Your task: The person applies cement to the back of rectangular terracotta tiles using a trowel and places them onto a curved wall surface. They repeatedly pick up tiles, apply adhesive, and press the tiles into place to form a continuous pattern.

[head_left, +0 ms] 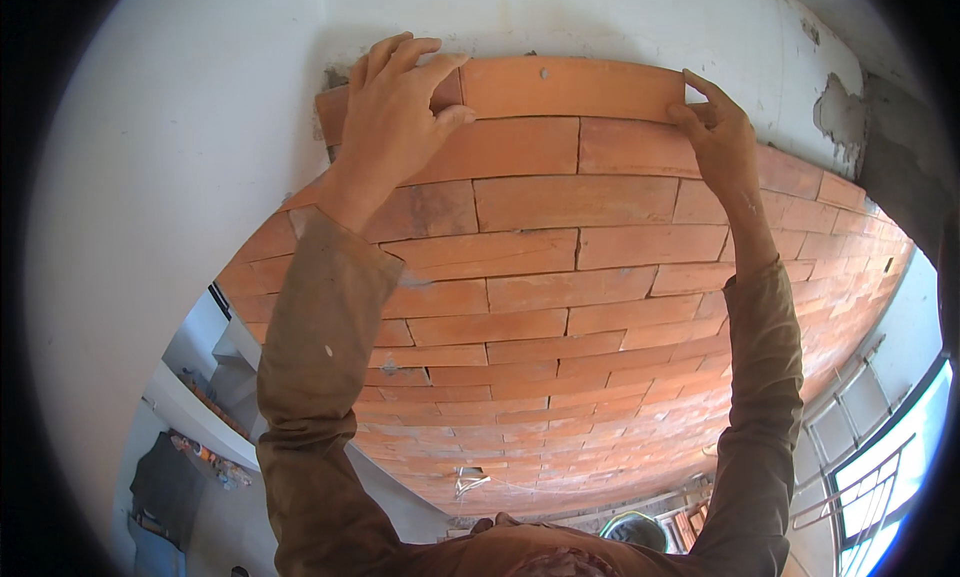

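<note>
A long orange clay tile (575, 87) with a small grey spot on its face lies against the wall in the topmost course. My left hand (405, 112) spans its left end, index finger at the upper edge and thumb at the lower one, the other fingers raised. At the opposite end, my right hand (715, 132) holds it between index finger and thumb. To its left sits a darker tile piece (335, 115) in the corner, partly behind my left hand. Courses of similar tiles (530, 202) run below, with thin dark joints.
White plaster (440, 17) borders the tiles above, with a damaged patch (840, 112) at the right. A plain white wall (130, 177) adjoins at the left. Low down are a round bucket (635, 530), stacked tiles (690, 527) and loose wires (470, 482). A ladder (840, 417) stands right.
</note>
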A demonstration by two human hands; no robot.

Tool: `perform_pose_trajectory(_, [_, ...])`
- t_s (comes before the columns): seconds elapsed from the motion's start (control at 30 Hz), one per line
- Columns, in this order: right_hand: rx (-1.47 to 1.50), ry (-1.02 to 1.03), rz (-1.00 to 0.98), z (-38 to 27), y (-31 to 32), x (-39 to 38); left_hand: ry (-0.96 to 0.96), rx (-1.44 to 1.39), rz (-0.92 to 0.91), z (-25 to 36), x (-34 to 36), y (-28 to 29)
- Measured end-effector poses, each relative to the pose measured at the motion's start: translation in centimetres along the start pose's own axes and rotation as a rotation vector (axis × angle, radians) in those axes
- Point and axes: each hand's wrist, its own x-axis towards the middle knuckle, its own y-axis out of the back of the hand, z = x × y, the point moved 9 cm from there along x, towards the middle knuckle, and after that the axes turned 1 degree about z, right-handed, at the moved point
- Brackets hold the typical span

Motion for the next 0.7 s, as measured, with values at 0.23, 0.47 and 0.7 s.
perform_pose_trajectory(0.23, [-0.032, 0.016, -0.028, 0.0, -0.2, 0.1, 0.042, -0.066, -0.064, -0.5, 0.4, -0.5])
perform_pose_trajectory(0.47, [-0.046, -0.025, -0.028, 0.6, -0.2, 0.1, 0.051, -0.101, -0.089, -0.4, 0.6, -0.8])
perform_pose_trajectory(0.7, [-0.219, 0.388, 0.283, -3.1, 0.8, -3.8, 0.016, -0.025, 0.023, 0.7, -0.7, 0.2])
